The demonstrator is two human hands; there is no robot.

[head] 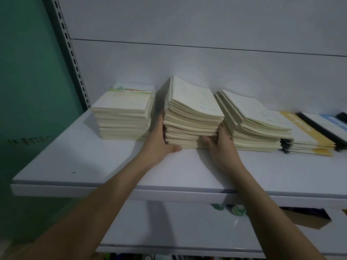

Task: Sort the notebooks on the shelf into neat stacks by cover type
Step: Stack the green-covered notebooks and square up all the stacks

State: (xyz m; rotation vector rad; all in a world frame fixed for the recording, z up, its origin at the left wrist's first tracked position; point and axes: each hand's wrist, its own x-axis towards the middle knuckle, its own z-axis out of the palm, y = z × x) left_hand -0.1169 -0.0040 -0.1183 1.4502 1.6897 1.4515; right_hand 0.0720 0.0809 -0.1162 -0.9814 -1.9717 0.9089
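1. Both hands hold the middle stack of notebooks (191, 117), which sits on the white shelf (93, 166) between two other stacks.
2. The left hand (161, 141) grips the stack's left side low down: the palm lies against the side, the thumb runs along the near bottom edge on the shelf, and the fingers go round the far side, out of sight.
3. The right hand (219, 145) holds the stack's near right corner, thumb against the near face and fingers curled into the narrow gap beside the neighbouring stack.
4. The held stack is uneven, its upper notebooks sloping up toward the far wall and jutting out past the lower ones.
5. To its left, a little apart, stands the left stack (124, 117), squarer, with a pale landscape drawing on the top cover.
6. To its right, just beside the right hand, the right stack (253, 128) slumps, its top books sliding down to the right.
7. Farther right lie yellow-covered notebooks (308, 139), then dark-edged ones (323, 128) running out of view.
8. A green wall (28, 91) stands at the left, past the slotted upright.
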